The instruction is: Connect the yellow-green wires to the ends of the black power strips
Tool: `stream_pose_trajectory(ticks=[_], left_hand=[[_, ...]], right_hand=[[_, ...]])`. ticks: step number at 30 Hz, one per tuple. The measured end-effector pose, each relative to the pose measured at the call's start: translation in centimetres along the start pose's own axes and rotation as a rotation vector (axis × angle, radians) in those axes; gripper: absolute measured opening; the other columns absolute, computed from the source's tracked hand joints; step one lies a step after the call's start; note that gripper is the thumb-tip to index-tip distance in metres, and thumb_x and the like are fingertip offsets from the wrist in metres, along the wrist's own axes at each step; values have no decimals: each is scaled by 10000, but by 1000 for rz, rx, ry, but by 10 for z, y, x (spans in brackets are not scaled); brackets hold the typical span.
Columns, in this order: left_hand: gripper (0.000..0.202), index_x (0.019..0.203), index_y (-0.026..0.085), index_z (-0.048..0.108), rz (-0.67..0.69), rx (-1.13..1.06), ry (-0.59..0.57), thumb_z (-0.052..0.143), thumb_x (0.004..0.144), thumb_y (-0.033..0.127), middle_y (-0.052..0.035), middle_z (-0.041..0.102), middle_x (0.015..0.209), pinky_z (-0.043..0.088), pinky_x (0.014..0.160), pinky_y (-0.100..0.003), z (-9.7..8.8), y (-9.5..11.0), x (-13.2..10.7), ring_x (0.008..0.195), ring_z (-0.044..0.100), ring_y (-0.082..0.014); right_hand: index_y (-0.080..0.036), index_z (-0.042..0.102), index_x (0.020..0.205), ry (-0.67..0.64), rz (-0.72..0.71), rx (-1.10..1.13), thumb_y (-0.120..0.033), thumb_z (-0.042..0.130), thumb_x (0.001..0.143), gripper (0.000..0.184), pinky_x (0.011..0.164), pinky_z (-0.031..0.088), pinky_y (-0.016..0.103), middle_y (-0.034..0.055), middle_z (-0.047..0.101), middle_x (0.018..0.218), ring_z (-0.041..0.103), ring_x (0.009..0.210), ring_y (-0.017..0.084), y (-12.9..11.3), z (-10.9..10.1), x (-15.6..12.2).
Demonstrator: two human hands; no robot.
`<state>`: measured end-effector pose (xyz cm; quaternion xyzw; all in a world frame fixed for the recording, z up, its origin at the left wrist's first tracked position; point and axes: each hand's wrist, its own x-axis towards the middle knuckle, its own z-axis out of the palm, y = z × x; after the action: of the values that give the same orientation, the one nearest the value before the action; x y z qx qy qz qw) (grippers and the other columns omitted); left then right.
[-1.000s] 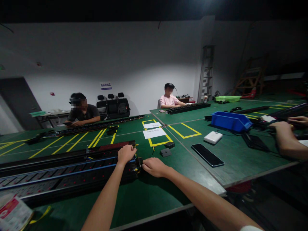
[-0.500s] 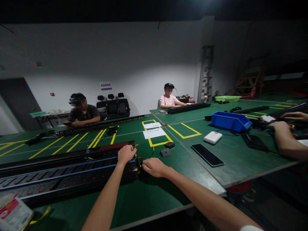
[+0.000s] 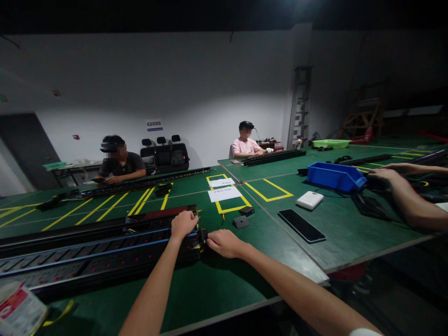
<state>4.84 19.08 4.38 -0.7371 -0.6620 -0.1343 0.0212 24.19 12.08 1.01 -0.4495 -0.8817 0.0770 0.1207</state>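
Note:
Long black power strips (image 3: 115,259) with rows of sockets, red dots and blue edges lie across the table on the left. My left hand (image 3: 184,225) is closed, fingers curled over the right end of a strip. Just to its right, my right hand (image 3: 223,243) is closed in a pinch at a small black end piece (image 3: 202,235) against the strip's end. The fingertips of both hands are partly hidden. Thin coloured wires show around that end. Two small dark blocks (image 3: 241,222) lie on the green table just beyond my right hand.
Right of my hands are a phone (image 3: 301,225), a white box-shaped device (image 3: 310,200) and a blue bin (image 3: 334,177). A co-worker's arms (image 3: 408,196) reach in at the right edge. Paper sheets (image 3: 224,193) lie ahead; a paper cup (image 3: 21,310) stands front left. Two people sit opposite.
My hands hold nearly the same place. At the right, the co-worker's hands have moved left toward the blue bin. The far person's gloved hand has shifted slightly.

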Motion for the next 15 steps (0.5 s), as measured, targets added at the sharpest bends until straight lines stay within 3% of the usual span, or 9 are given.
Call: stream_pose_trajectory(ticks=[15], left_hand=[[344, 825, 239, 706, 5, -10, 12, 489, 918, 489, -80, 758, 951, 501, 761, -335, 2, -1, 1, 902, 715, -285]], right_hand=[[-175, 690, 919, 21, -19, -7, -332, 393, 1045, 359, 672, 303, 270, 70, 730, 932, 637, 801, 180, 1, 1, 0]])
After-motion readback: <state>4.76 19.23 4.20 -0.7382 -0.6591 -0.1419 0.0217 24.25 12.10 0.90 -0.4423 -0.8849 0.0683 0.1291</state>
